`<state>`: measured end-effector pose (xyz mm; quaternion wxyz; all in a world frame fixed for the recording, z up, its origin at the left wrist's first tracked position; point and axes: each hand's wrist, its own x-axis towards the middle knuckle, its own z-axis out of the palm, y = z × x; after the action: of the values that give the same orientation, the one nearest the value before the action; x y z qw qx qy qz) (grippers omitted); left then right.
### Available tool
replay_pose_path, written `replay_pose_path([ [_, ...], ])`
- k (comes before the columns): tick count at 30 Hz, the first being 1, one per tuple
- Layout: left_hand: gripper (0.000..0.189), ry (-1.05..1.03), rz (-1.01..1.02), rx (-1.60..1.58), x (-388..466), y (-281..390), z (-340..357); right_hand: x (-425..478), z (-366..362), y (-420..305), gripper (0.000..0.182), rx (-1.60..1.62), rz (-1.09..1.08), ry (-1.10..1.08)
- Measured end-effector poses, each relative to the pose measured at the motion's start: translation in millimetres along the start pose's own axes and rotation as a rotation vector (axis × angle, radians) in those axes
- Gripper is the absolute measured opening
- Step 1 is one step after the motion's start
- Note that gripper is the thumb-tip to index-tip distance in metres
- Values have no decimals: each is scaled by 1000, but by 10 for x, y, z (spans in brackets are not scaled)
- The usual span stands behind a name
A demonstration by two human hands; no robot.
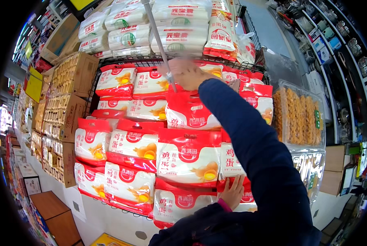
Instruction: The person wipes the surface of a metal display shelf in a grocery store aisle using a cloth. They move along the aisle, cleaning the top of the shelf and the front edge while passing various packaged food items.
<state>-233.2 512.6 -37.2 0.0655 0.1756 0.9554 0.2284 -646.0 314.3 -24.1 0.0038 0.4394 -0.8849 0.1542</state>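
My right hand (pixel 186 73) is stretched out at the upper middle, beside a thin metal pole (pixel 157 33) and above a red-and-white bag of egg noodles (pixel 192 113). Motion blurs its fingers, and whether they hold anything cannot be told. Lower down, my left hand (pixel 232 192) rests with fingers extended on the red top of another noodle bag (pixel 248 200). A large noodle bag (pixel 188 158) stands just left of it. Rows of similar bags fill a black wire rack (pixel 125 60) in front of me.
White packs (pixel 183 37) are stacked behind the rack. Cardboard cartons (pixel 74 117) of small wrapped packets stand left. At right are clear plastic boxes of twisted snacks (pixel 303 117) and shelves of kitchenware (pixel 331 40). A brown box (pixel 57 218) sits at lower left.
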Motion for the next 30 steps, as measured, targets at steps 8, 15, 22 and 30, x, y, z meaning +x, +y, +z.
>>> replay_pose_path([
  [8,33,-13,-36,-23,-38,-52,-95,-196,176,724,36,-11,-112,-108],
  [15,25,39,22,-21,31,-3,-82,-1624,-326,2513,27,-78,-123,150],
  [22,27,19,-23,25,-2,-57,-36,-1165,-145,1692,37,-223,340,-101],
  [30,25,-8,16,25,76,-11,-146,-1411,213,2738,33,-356,228,38],
])
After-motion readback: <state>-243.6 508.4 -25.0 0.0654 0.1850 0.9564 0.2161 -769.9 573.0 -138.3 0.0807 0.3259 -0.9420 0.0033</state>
